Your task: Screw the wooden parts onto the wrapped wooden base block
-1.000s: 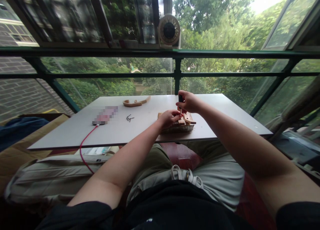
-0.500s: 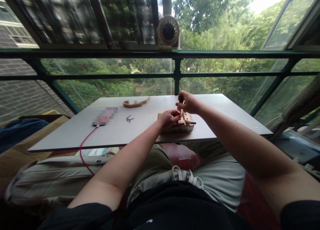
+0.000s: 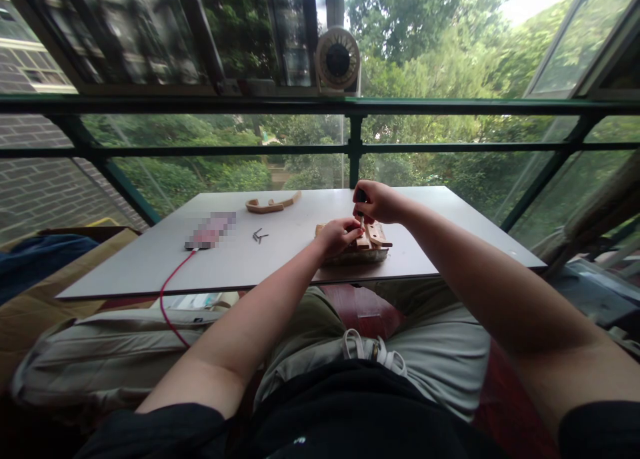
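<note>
A small stack of light wooden parts [image 3: 373,240] lies near the front edge of a white table [image 3: 280,259]. My right hand [image 3: 379,202] is closed round a small screwdriver [image 3: 361,204] with a dark handle, held upright, tip down on the wooden parts. My left hand [image 3: 340,236] rests on the left end of the stack, fingers curled and pinched close to the screwdriver's tip. What the fingertips pinch is too small to see.
Two small dark screws [image 3: 259,235] lie left of the stack. A curved wooden piece [image 3: 271,204] sits at the back of the table. A phone [image 3: 210,230] with a red cable [image 3: 170,292] lies at left. A green railing [image 3: 355,146] and windows stand behind.
My right hand has shifted very slightly on the screwdriver. Everything else stays in place.
</note>
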`<state>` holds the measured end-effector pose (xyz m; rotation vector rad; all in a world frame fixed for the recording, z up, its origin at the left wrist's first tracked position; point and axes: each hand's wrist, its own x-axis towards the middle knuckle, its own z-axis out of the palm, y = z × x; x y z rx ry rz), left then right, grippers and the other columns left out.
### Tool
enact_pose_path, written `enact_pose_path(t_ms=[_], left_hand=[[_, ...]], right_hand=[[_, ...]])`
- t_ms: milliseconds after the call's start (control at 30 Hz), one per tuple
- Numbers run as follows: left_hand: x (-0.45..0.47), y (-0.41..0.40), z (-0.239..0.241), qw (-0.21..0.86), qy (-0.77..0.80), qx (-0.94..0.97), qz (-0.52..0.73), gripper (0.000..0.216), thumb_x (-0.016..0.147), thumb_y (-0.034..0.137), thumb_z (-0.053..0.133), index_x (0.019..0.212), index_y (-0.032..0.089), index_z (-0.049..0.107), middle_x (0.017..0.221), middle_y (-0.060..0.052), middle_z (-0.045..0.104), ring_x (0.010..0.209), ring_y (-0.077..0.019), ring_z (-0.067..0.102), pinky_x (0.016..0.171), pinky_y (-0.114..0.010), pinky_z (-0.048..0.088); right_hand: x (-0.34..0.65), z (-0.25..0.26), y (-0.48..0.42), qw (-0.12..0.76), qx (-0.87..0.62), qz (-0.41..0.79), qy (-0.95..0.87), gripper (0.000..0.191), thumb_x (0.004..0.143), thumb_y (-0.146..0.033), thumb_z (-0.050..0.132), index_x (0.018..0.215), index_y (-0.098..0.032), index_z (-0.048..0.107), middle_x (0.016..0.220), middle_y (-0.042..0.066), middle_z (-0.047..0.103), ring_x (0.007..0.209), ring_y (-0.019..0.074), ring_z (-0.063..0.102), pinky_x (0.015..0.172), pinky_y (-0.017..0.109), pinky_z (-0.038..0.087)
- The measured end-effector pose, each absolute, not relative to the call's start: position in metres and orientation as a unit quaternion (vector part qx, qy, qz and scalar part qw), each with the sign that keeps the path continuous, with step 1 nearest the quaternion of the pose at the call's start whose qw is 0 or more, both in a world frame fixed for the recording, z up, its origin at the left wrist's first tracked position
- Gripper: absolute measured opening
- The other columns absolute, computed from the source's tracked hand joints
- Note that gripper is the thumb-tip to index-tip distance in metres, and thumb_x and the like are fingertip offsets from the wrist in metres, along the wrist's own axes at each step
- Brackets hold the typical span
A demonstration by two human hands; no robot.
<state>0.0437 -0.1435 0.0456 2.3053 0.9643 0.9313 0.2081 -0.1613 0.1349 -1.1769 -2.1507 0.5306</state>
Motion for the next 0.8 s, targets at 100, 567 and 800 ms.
enact_pose_path(t_ms=[100, 567, 800], left_hand=[[0.044, -0.142, 0.044, 0.225, 0.346, 0.843, 0.344, 0.029, 0.086, 0.039, 0.050, 0.089, 0.017, 0.069, 0.076, -0.001, 0.065, 0.068, -0.0134, 0.054, 0.064, -0.024, 0.040], [0.044, -0.137, 0.039, 0.247, 0.337, 0.839, 0.349, 0.029, 0.083, 0.038, 0.054, 0.093, 0.017, 0.071, 0.075, -0.002, 0.066, 0.066, -0.0133, 0.054, 0.063, -0.024, 0.042], [0.045, -0.136, 0.037, 0.235, 0.347, 0.840, 0.345, 0.030, 0.084, 0.041, 0.053, 0.092, 0.018, 0.071, 0.079, -0.003, 0.068, 0.070, -0.0141, 0.057, 0.067, -0.025, 0.044]], right_hand=[[0.206, 0.134, -0.160, 0.314, -0.454, 0.198, -0.810, 0.013, 0.079, -0.015, 0.056, 0.085, -0.020, 0.045, 0.073, 0.004, 0.066, 0.047, 0.0127, 0.057, 0.042, 0.024, 0.044], [0.201, 0.128, -0.160, 0.328, -0.486, 0.044, -0.809, 0.017, 0.077, -0.029, 0.061, 0.083, -0.020, 0.048, 0.069, 0.001, 0.059, 0.058, 0.0137, 0.053, 0.052, 0.025, 0.042], [0.202, 0.123, -0.157, 0.350, -0.491, 0.049, -0.796, 0.021, 0.078, -0.033, 0.060, 0.083, -0.021, 0.044, 0.065, -0.001, 0.055, 0.056, 0.0136, 0.051, 0.051, 0.025, 0.040]])
